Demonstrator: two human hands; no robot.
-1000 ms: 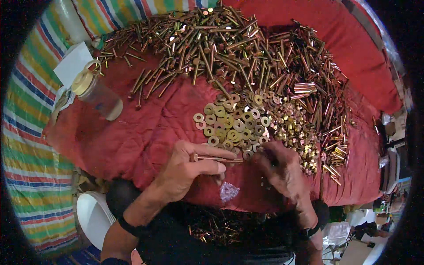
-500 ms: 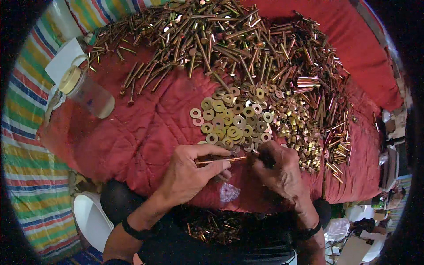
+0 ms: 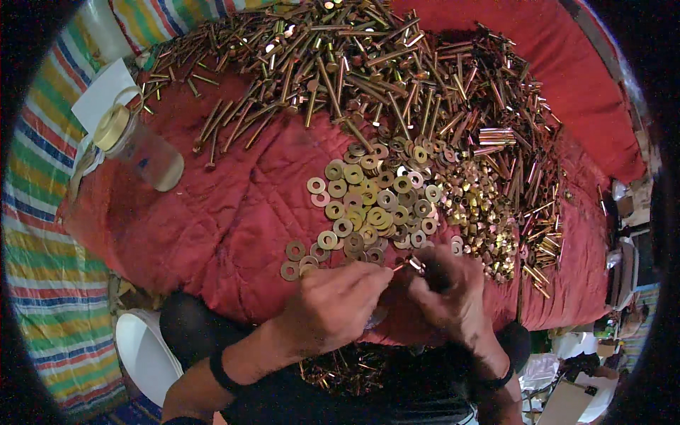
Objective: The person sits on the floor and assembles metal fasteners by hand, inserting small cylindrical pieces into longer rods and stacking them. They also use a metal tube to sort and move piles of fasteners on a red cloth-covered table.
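Observation:
My left hand point(image 3: 336, 301) is closed, its fingers pinching a thin copper-coloured bolt point(image 3: 398, 268) whose tip pokes out toward the right. Most of the bolt is hidden by the hand. Facing it, my right hand point(image 3: 457, 290) is curled, with a small shiny metal piece point(image 3: 416, 265) at its fingertips; blur hides whether it is a nut. Just beyond both hands lies a pile of flat brass-coloured washers point(image 3: 352, 200). Small golden nuts point(image 3: 489, 237) are heaped to the right of them.
A large heap of long bolts point(image 3: 333, 85) spreads across the far side and down the right of the red quilted cloth point(image 3: 234, 191). At the left stands a clear jar with a cream lid point(image 3: 152, 159). More metal pieces point(image 3: 343, 372) lie in my lap.
My left hand has turned over, back upward, and moved slightly right and nearer, covering most of the bolt. Several washers at the near left are now uncovered. A shiny piece shows at my right fingertips.

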